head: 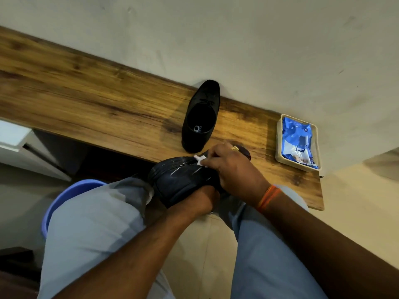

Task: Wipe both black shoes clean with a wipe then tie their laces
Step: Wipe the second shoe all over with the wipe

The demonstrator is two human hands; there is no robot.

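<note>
One black shoe (pixel 201 117) stands upright on the wooden shelf (pixel 90 100), its toe against the wall. The other black shoe (pixel 181 178) is held over my knees, its wet, streaked side turned up. My left hand (pixel 194 201) grips it from below at the near end, fingers hidden under the shoe. My right hand (pixel 233 169) lies on top of it and pinches a small white wipe (pixel 200 160) against the leather.
A cream tray (pixel 280 145) with a blue wipes pack (pixel 299 141) sits at the shelf's right end. A blue bucket (pixel 69 197) stands on the floor behind my left knee. A white cabinet (pixel 17 143) is at the left.
</note>
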